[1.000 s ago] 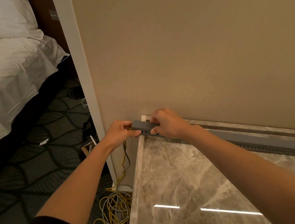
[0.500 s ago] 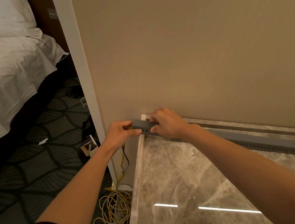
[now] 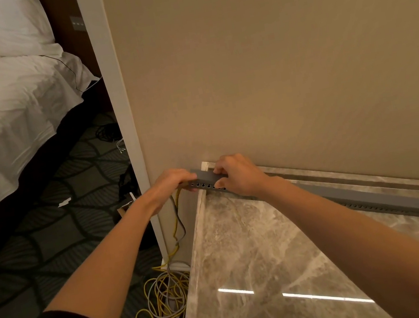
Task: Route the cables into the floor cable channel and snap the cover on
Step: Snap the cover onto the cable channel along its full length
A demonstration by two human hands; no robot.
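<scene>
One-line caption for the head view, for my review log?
Left hand and right hand grip the grey cable channel end at the marble ledge corner; cables dangle below.

bed (image 3: 0,110): white sheets, upper left
carpet (image 3: 50,241): dark leaf pattern, beside bed
wall (image 3: 268,51): beige, plain
surface (image 3: 248,263): polished marble, light streaks reflected

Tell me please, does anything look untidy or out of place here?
Yes. The yellow and grey cables lie in a loose tangle on the carpet beside the marble ledge, outside the grey channel, whose end the left hand and right hand grip.
</scene>
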